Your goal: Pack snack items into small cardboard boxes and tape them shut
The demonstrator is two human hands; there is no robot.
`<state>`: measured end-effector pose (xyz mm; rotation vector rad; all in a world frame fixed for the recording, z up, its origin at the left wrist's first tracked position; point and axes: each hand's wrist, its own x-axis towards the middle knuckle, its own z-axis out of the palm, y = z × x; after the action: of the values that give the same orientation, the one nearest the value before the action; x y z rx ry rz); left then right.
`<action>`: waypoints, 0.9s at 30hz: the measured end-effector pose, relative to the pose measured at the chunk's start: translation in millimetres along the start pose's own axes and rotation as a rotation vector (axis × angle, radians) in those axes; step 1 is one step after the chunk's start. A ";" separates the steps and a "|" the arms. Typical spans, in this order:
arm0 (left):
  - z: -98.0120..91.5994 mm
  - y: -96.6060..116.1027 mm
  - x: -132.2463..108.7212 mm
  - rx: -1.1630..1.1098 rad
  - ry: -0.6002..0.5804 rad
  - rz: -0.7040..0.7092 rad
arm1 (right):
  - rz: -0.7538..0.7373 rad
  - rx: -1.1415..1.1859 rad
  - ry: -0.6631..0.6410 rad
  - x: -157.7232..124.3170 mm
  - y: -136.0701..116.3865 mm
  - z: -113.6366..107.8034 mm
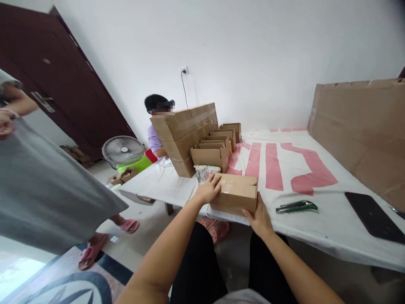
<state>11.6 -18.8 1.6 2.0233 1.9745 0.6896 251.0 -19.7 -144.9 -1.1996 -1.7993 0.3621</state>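
Note:
A closed brown cardboard box (pixel 238 185) sits at the table's front edge, between my two hands. My left hand (pixel 209 189) grips its left end, the fingers lying over the top edge. At the opposite end, my right hand (pixel 260 216) holds the lower right corner, thumb on the front face and fingers behind the side. Just behind the box lies a packet with a colourful print (pixel 206 170), partly hidden. A green utility knife (pixel 296 206) rests on the table to the right of my right hand.
Several open cardboard boxes (pixel 209 157) stand in a row beside a tall cardboard stack (pixel 181 145). Large cardboard (pixel 357 131) and a dark flat object (pixel 373 215) are at right. A person sits behind the stack; another stands at left. A fan (pixel 123 150) is near the table (pixel 152 185).

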 end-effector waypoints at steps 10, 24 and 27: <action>-5.8 -20.3 16.1 -0.441 -0.026 0.003 | 0.000 0.002 0.015 -4.3 0.4 0.4; 43.2 -60.6 17.6 -1.381 -0.085 0.118 | -0.054 -0.114 -0.030 -13.3 10.9 0.0; 40.8 -58.2 17.0 -1.398 -0.089 0.126 | -0.024 -0.104 -0.111 -9.7 7.8 -12.9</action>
<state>-20.2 8.1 -58.4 1.1883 0.7534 1.4017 267.1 -27.1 -148.2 -1.2501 -1.9471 0.3308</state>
